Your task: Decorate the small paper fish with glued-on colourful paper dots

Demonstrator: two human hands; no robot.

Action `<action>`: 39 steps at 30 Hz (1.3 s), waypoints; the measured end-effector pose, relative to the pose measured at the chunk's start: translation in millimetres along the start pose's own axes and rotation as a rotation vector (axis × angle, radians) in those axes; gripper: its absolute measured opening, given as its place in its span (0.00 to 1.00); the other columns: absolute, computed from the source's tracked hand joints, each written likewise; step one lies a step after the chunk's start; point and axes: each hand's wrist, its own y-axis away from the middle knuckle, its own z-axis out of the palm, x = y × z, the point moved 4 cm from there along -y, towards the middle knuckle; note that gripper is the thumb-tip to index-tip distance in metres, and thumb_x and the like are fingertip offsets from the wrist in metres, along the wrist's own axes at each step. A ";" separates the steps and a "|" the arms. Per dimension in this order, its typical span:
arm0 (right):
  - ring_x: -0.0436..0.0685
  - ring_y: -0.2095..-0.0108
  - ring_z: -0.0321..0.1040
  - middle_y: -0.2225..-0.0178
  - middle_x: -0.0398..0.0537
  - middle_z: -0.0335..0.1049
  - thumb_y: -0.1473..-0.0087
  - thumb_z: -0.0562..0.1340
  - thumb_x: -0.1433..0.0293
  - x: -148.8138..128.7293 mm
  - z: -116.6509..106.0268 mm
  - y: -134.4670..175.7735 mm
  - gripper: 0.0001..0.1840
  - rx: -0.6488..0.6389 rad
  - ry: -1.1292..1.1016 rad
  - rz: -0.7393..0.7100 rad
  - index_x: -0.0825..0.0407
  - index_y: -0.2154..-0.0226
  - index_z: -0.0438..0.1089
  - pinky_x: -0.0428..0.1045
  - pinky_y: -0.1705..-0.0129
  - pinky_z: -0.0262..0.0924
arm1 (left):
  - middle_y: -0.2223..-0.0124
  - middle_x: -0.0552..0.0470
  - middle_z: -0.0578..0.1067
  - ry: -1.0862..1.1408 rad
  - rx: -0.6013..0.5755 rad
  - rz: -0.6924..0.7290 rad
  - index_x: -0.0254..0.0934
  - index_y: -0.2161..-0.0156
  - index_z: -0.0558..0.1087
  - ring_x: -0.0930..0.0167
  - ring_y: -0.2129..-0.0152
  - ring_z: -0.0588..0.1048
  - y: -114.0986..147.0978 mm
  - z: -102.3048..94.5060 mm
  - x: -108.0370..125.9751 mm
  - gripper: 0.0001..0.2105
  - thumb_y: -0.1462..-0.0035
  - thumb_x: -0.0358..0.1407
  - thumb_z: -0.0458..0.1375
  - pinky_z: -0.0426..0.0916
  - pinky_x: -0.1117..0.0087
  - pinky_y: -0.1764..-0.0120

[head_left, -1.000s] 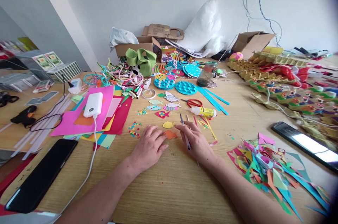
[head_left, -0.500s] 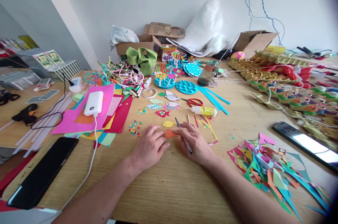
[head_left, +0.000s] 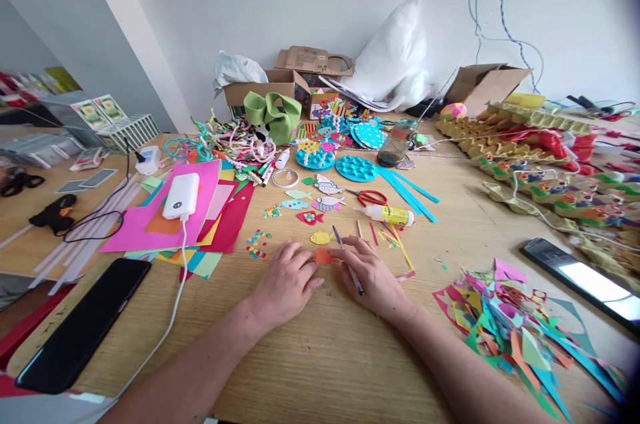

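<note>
An orange paper cutout (head_left: 325, 257) lies flat on the table between my hands. My left hand (head_left: 290, 281) rests at its left edge, fingers fairly flat and fingertips touching the paper, thumb apart. In my right hand (head_left: 371, 274) is a pen (head_left: 349, 260), tilted between the fingers with its upper part pointing away from me; fingertips of this hand meet the cutout's right side. Just beyond is a yellow paper fish (head_left: 321, 237). A red paper fish (head_left: 310, 218) with dots and a striped paper fish (head_left: 329, 203) lie farther back. Colored paper dots (head_left: 259, 245) are scattered left of the yellow fish.
A glue bottle (head_left: 389, 215) and red-handled scissors (head_left: 369, 197) lie beyond my right hand. Paper scraps (head_left: 517, 324) heap at right, near a phone (head_left: 583, 281). On the left are colored sheets (head_left: 143, 227), a cabled white power bank (head_left: 181, 196) and a black phone (head_left: 83, 324).
The view has shifted slightly, so the scene sits a little farther right. Both hands stay at the orange cutout, and the pen remains in my right hand.
</note>
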 end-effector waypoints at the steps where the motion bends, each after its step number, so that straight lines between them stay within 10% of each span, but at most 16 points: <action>1: 0.64 0.46 0.62 0.59 0.54 0.74 0.48 0.54 0.81 0.8 0.0 -0.5 0.26 0.007 0.007 0.014 0.50 0.48 0.64 0.62 0.50 0.63 | 0.52 0.48 0.75 0.000 0.003 0.001 0.39 0.52 0.74 0.61 0.47 0.65 -0.1 -0.1 0.1 0.12 0.37 0.38 0.55 0.61 0.51 0.42; 13: 0.66 0.40 0.55 0.55 0.56 0.74 0.43 0.51 0.79 3.2 19.4 -7.5 0.25 -0.063 0.120 0.087 0.53 0.44 0.60 0.71 0.40 0.46 | 0.54 0.48 0.75 -0.034 0.006 -0.006 0.37 0.55 0.74 0.59 0.47 0.65 -0.1 1.4 1.4 0.10 0.37 0.38 0.54 0.60 0.51 0.42; 39: 0.61 0.50 0.65 0.59 0.51 0.74 0.44 0.54 0.82 -3.1 -2.8 -4.3 0.22 0.139 0.050 -0.028 0.49 0.49 0.64 0.66 0.43 0.56 | 0.54 0.48 0.76 -0.030 0.022 -0.067 0.37 0.55 0.75 0.60 0.48 0.65 -0.2 -0.7 -3.3 0.11 0.36 0.38 0.53 0.60 0.52 0.42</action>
